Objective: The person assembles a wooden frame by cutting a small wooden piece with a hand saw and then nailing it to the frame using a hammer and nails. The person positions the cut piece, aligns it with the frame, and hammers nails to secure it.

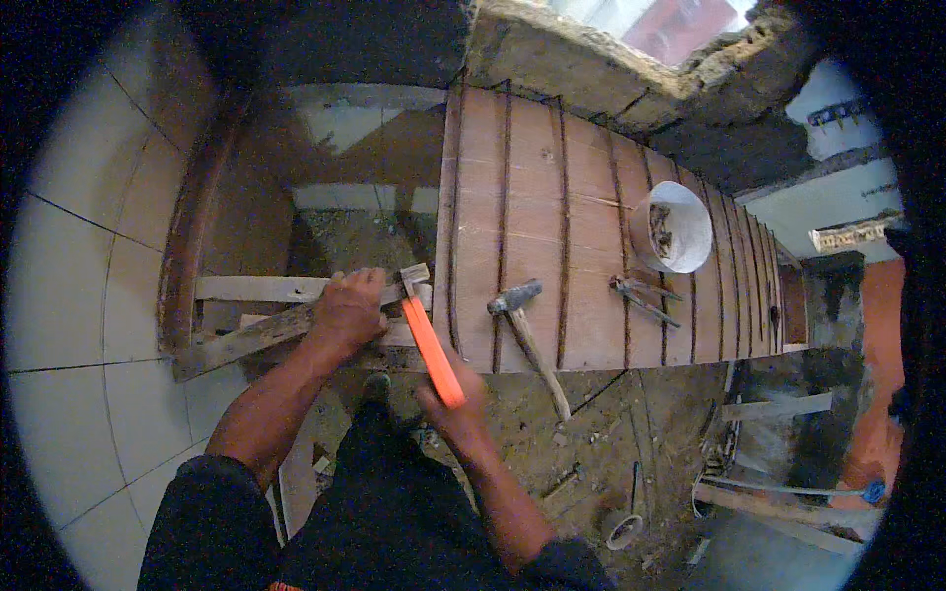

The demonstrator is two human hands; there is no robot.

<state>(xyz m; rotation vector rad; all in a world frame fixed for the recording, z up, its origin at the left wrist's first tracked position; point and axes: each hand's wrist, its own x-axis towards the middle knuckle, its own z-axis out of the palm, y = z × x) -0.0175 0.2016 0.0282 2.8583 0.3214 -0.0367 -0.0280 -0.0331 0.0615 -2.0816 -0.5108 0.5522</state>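
My left hand (353, 303) is closed over a rough wooden board (251, 337) that lies at a slant across the open frame. In my right hand (461, 404) is a long, bright orange tool (431, 350). Its far end meets a short wood end (415, 277) beside my left fingers; its exact kind is not clear from this angle. A hammer (515, 298) with a wooden handle lies right of my right hand on the plank deck (532, 197). Farther right are pincers (645, 298) with their handles apart.
Thin dark rods (564, 236) cross the deck. A white bucket (687, 229) holding small bits stands on it. Left is a pale tiled surface (79, 286). Debris and a roll of tape (624, 531) lie on the dirt floor. A broken masonry edge (631, 84) rises behind.
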